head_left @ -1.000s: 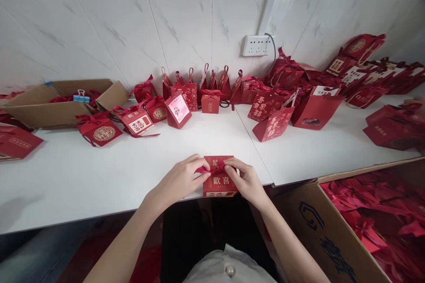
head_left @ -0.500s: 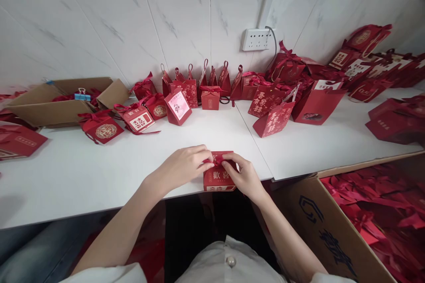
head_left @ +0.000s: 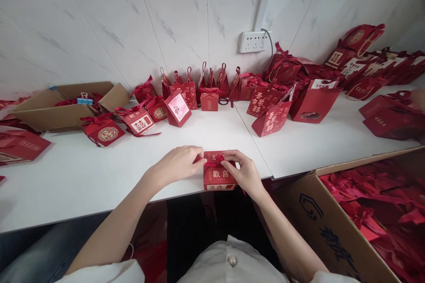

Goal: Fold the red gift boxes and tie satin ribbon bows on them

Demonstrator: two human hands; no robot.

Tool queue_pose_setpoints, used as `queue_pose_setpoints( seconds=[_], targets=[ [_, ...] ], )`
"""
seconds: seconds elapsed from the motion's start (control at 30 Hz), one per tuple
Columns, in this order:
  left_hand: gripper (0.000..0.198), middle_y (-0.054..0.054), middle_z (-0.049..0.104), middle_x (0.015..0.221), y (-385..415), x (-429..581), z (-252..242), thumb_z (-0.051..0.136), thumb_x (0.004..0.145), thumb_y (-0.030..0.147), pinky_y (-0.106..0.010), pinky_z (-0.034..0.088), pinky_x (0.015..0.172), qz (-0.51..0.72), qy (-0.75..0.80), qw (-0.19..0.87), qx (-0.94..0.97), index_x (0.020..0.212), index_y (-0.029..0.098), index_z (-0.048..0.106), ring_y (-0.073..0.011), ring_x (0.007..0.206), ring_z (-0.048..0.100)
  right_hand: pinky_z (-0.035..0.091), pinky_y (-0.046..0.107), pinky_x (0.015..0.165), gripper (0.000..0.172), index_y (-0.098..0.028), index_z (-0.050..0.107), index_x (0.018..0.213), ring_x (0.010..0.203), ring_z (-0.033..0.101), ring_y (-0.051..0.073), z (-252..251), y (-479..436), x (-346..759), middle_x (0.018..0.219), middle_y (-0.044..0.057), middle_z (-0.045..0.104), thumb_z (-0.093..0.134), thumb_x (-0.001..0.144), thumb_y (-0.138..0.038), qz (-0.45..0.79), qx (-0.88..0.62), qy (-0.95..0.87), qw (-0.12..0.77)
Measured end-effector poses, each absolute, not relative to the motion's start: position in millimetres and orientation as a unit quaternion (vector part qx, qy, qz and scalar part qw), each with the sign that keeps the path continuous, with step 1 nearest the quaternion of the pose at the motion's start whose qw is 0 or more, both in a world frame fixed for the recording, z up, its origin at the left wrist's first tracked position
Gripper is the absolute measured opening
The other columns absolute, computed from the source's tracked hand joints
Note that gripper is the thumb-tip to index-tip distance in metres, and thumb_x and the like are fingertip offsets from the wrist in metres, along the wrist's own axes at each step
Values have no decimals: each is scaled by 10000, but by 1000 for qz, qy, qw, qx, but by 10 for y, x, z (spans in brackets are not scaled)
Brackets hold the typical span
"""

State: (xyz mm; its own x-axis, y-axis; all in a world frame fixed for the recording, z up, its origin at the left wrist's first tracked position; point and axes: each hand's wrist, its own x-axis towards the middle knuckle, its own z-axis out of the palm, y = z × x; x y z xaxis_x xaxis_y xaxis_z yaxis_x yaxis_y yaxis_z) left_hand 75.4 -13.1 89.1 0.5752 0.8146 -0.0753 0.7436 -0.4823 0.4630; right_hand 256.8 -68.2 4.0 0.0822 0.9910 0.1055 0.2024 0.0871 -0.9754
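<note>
A small red gift box (head_left: 219,177) with gold characters stands at the near edge of the white table (head_left: 83,172). A red ribbon (head_left: 214,162) crosses its top. My left hand (head_left: 177,166) pinches the ribbon's left end, fingers closed. My right hand (head_left: 241,171) pinches the ribbon from the right, resting against the box's side. Both hands are pressed close to the box top.
Several red gift boxes and bags (head_left: 208,97) line the back by the tiled wall. An open cardboard box (head_left: 59,106) sits at the left. A large carton of red ribbons (head_left: 372,203) stands at the lower right. A socket (head_left: 254,41) hangs on the wall.
My fingers have shifted slightly on the ribbon, the left hand drawing a little leftward. The box has stayed at the table edge. The view has moved a little.
</note>
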Motion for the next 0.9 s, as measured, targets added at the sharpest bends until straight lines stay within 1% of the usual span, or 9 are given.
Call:
queue_pose_setpoints(
  seconds=[0.13, 0.23, 0.3, 0.43, 0.6, 0.77, 0.9],
  targets=[
    [183, 5, 611, 632, -99, 738, 852, 495, 797, 274, -224, 338, 511, 118, 423, 265, 858, 664, 217, 607, -154, 549, 508, 496, 331, 755, 143, -218, 642, 886, 861, 656, 212, 46, -671, 2564, 889, 48, 707, 608, 781, -308, 408, -531, -544, 506],
    [180, 8, 622, 629, -96, 757, 858, 506, 794, 263, -218, 341, 489, 134, 395, 318, 852, 679, 219, 637, -147, 523, 513, 494, 323, 742, 140, -206, 643, 864, 828, 642, 198, 58, -664, 2561, 872, 46, 702, 586, 794, -312, 399, -530, -549, 508],
    [171, 1, 628, 637, -96, 783, 881, 516, 786, 264, -225, 353, 497, 134, 385, 331, 851, 689, 221, 650, -155, 533, 525, 489, 321, 729, 147, -200, 644, 858, 803, 630, 192, 74, -662, 2561, 860, 46, 699, 566, 808, -314, 390, -533, -557, 504],
    [139, -8, 659, 724, -82, 856, 959, 527, 775, 243, -245, 386, 590, 110, 360, 286, 881, 732, 231, 659, -183, 654, 569, 480, 320, 717, 144, -206, 646, 860, 779, 619, 188, 110, -659, 2554, 854, 39, 698, 546, 816, -298, 374, -540, -567, 498],
    [175, -13, 638, 796, -28, 962, 1048, 484, 801, 200, -253, 384, 635, 64, 312, 235, 918, 748, 226, 648, -175, 710, 569, 463, 295, 677, 149, -214, 664, 854, 743, 610, 180, 150, -648, 2534, 832, 27, 698, 529, 819, -268, 361, -541, -583, 488],
    [203, -20, 619, 816, 78, 1066, 1141, 478, 797, 154, -271, 384, 710, 17, 259, 249, 933, 731, 215, 660, -185, 827, 561, 445, 277, 643, 162, -222, 689, 813, 694, 606, 172, 168, -619, 2543, 768, 8, 694, 530, 805, -247, 357, -544, -600, 465],
    [112, -6, 628, 854, 190, 1147, 1175, 549, 774, 193, -263, 397, 714, -1, 237, 300, 924, 777, 206, 661, -170, 865, 550, 435, 265, 620, 157, -192, 691, 742, 655, 601, 168, 145, -584, 2559, 718, 4, 691, 547, 774, -245, 359, -557, -588, 464]
  ],
)
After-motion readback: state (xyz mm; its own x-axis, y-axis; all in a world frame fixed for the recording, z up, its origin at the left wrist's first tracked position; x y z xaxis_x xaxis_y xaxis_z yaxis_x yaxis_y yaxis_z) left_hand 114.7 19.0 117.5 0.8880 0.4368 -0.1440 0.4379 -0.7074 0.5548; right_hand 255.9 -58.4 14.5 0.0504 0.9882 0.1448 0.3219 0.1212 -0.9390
